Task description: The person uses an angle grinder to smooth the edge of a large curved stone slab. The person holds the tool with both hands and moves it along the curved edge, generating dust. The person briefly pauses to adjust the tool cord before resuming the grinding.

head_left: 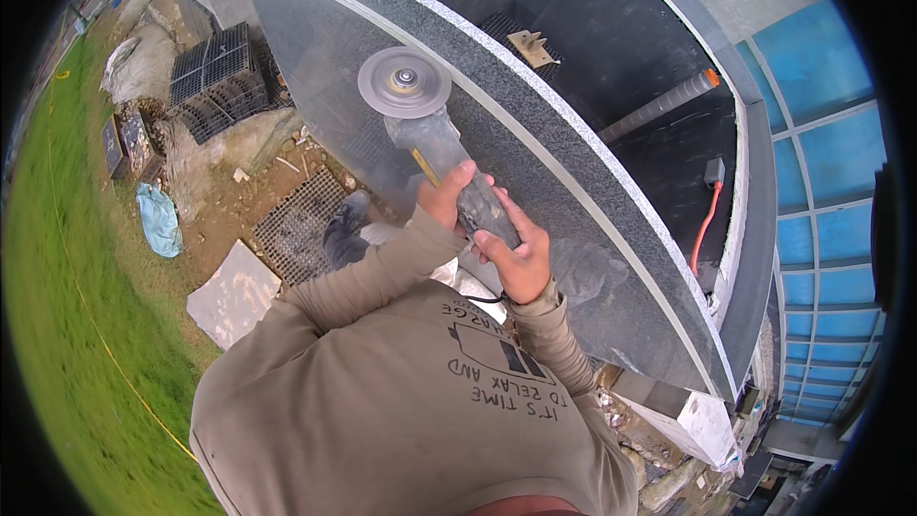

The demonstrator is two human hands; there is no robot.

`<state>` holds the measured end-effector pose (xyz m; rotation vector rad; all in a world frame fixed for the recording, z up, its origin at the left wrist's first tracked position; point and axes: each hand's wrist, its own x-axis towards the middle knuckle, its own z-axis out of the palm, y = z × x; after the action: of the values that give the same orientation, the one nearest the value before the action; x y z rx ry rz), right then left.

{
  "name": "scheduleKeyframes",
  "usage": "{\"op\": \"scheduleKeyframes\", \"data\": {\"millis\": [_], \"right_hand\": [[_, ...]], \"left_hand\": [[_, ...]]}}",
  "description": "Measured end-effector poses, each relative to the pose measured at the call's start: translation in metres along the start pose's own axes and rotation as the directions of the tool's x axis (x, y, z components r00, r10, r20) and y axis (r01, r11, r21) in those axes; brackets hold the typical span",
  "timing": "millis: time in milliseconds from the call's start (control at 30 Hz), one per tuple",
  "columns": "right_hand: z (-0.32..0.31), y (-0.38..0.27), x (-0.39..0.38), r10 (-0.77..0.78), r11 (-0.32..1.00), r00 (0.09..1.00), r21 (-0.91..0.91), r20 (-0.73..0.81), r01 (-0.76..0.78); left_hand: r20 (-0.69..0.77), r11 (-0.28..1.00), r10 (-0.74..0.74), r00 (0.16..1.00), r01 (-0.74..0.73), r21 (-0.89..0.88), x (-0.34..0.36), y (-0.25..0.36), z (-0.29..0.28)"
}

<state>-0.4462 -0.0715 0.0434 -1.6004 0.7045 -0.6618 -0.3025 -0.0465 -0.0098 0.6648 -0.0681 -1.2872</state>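
An angle grinder (485, 208) with a dusty grey body is held in both of my hands in front of my chest. Its round cutting disc (382, 96) looks blurred, and the head points away from me. My left hand (443, 199) wraps the grinder near its head, beside a yellowish strip. Farther back on the body, my right hand (522, 254) has its fingers and thumb closed around it. Below the disc lies a large grey stone slab (573, 301) with a pale line running along its curved far side. I cannot tell whether the disc touches the slab.
Beyond the slab a dark recess (611, 38) holds a grey pipe (659, 107) and an orange cable (705, 229). To the left are black plastic crates (218, 72), a metal grate (299, 225), a flat stone piece (234, 294) and a blue bag (159, 220), with grass (67, 277) past them.
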Motion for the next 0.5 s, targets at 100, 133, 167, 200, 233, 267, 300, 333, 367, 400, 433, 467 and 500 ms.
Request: {"op": "scheduleKeyframes", "data": {"millis": [100, 133, 167, 200, 233, 267, 300, 333, 367, 400, 433, 467, 500], "right_hand": [[-0.001, 0.0, -0.002, 0.003, 1.0, 1.0, -0.017, -0.005, -0.003], [0.0, 0.001, -0.002, 0.005, 1.0, 1.0, -0.02, -0.011, -0.005], [0.0, 0.001, -0.002, -0.004, 1.0, 1.0, -0.019, -0.01, 0.004], [0.001, 0.002, -0.002, -0.014, 1.0, 1.0, -0.018, -0.009, 0.014], [0.001, 0.002, -0.001, -0.014, 1.0, 1.0, -0.027, -0.016, 0.013], [0.002, 0.003, 0.0, -0.011, 1.0, 1.0, -0.014, -0.006, 0.011], [0.002, 0.003, 0.001, 0.003, 1.0, 1.0, -0.01, -0.003, -0.003], [0.002, 0.003, 0.003, 0.01, 1.0, 1.0, 0.01, 0.004, -0.01], [0.003, 0.003, 0.005, 0.006, 1.0, 1.0, -0.012, 0.003, -0.006], [0.004, 0.003, 0.008, -0.005, 1.0, 1.0, -0.018, 0.006, 0.005], [0.005, 0.002, 0.009, -0.019, 1.0, 1.0, -0.024, 0.008, 0.019], [0.006, 0.002, 0.011, -0.012, 1.0, 1.0, -0.016, 0.007, 0.012], [0.007, 0.001, 0.013, -0.007, 1.0, 1.0, -0.007, 0.005, 0.007]], "left_hand": [[-0.003, 1.0, 0.006, 1.0, -0.006, -0.008, -0.002, -0.003, 0.002], [-0.004, 1.0, 0.003, 1.0, -0.003, -0.004, -0.003, -0.003, 0.002], [0.001, 1.0, -0.006, 1.0, 0.006, -0.001, -0.003, -0.002, 0.002], [0.006, 1.0, -0.015, 1.0, 0.015, 0.005, -0.003, -0.002, 0.002], [0.002, 1.0, -0.009, 1.0, 0.009, -0.001, -0.003, -0.001, 0.001], [-0.002, 1.0, -0.004, 1.0, 0.004, -0.007, -0.002, 0.001, 0.001], [-0.006, 1.0, 0.001, 1.0, -0.001, -0.012, -0.001, 0.002, 0.001], [-0.003, 1.0, -0.003, 1.0, 0.003, -0.006, 0.001, 0.004, 0.001], [0.001, 1.0, -0.007, 1.0, 0.007, -0.001, 0.002, 0.006, 0.0], [-0.015, 1.0, -0.013, 1.0, 0.013, 0.006, 0.004, 0.008, 0.0], [-0.011, 1.0, 0.009, 1.0, -0.009, 0.009, 0.005, 0.008, 0.0], [-0.027, 0.999, 0.028, 0.999, -0.028, 0.015, 0.006, 0.009, 0.001], [-0.035, 0.999, 0.052, 0.998, -0.051, 0.016, 0.007, 0.009, 0.001]]}}
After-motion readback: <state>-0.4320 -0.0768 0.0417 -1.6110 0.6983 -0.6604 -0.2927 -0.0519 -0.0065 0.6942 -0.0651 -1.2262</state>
